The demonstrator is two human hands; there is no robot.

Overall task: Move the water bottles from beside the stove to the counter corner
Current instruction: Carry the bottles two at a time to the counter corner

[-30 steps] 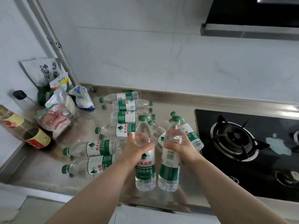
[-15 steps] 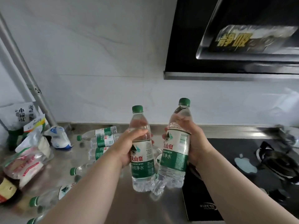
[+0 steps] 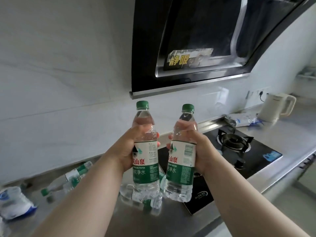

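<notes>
My left hand [image 3: 127, 149] grips a clear water bottle [image 3: 145, 175] with a green cap and green label, upright in the air above the counter. My right hand [image 3: 199, 151] grips a second, matching water bottle [image 3: 181, 173], also upright, close beside the first. Both hang over the left edge of the black gas stove [image 3: 227, 158]. Several more bottles [image 3: 75, 175] lie on their sides on the steel counter [image 3: 95, 207] at lower left, partly hidden by my left forearm.
A black range hood [image 3: 196, 40] hangs above the stove. A white electric kettle [image 3: 275, 106] and a plastic-wrapped pack [image 3: 244, 119] sit at the far right of the counter. A blue-and-white bag [image 3: 13, 200] lies at the lower left.
Both hands have lifted the two bottles off the counter and carried them rightward. The view has swung up and right, bringing the hood, kettle and right counter into sight.
</notes>
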